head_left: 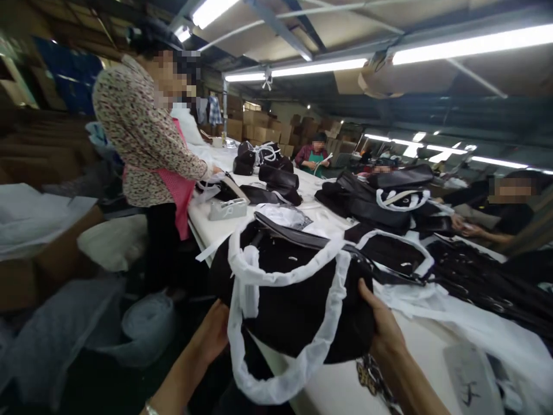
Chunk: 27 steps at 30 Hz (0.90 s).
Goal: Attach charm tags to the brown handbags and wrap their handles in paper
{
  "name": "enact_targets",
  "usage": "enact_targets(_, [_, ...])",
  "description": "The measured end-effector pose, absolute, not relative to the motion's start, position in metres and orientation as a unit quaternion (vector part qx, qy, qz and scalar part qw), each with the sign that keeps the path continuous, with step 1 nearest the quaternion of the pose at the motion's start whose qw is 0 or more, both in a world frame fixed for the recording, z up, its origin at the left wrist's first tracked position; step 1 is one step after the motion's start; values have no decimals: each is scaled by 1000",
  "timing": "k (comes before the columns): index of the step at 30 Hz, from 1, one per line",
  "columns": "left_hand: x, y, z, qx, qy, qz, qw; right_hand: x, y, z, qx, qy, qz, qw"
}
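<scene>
A black bag [298,311] is held up over the near edge of the white table, its two handles [285,383] wrapped in white paper. My left hand [216,328] grips the bag's lower left side, its fingertips hidden behind the bag. On the bag's right side, my right hand [380,320] is closed, thumb on the front and the other fingers out of sight behind. The front handle hangs below the bag's bottom edge. Just under the bag, near my right wrist, a metal charm with a chain [368,377] lies on the table [332,389].
Black bags [371,202] and dark pieces [475,276] cover the table's right side. A grey box [227,209] stands at its left edge, beside a standing person [151,127]. Other people sit around the table. A bubble wrap roll [147,323] and cartons are at the left.
</scene>
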<state>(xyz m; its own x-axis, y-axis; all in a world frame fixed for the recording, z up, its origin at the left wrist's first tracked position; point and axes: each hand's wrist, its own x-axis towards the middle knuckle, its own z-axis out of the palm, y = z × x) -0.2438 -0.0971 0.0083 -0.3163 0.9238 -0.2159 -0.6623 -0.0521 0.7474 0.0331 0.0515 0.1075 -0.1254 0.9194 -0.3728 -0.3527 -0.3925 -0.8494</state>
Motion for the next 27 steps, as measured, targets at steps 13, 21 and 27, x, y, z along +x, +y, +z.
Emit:
enact_targets(13, [-237,-86,6,516,682,507,106,62,40,57,-548,-757,158,319])
enact_targets(21, [-224,-6,70,663,665,341,-51,-29,63,42,-487,-852,171,82])
enact_targets(27, [-217,37,69,750,654,80,62,-22,71,14,-457,-880,111,60])
